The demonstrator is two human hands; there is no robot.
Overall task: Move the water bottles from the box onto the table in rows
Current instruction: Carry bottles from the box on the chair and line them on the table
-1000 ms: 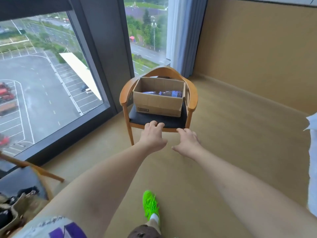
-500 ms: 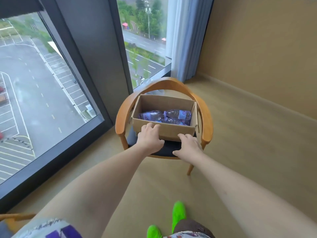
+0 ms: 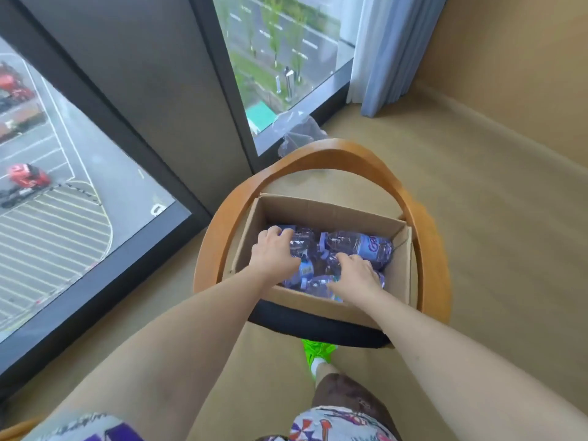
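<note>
Reaching into the cardboard box [image 3: 321,211] on the wooden chair [image 3: 423,224], both hands are down among the water bottles [image 3: 356,245]: left hand [image 3: 274,253] fingers curl over one, right hand [image 3: 356,275] fingers curl over another.

box [image 3: 321,211]: matt brown corrugated cardboard | water bottles [image 3: 356,245] inside box: clear glossy crinkled plastic, purple labels | chair [image 3: 423,237] around box: smooth varnished wood frame, matt black cushioned seat | floor [image 3: 477,218] under chair: matt beige | curtain [image 3: 385,49] beyond chair: soft pale-blue cloth
</note>
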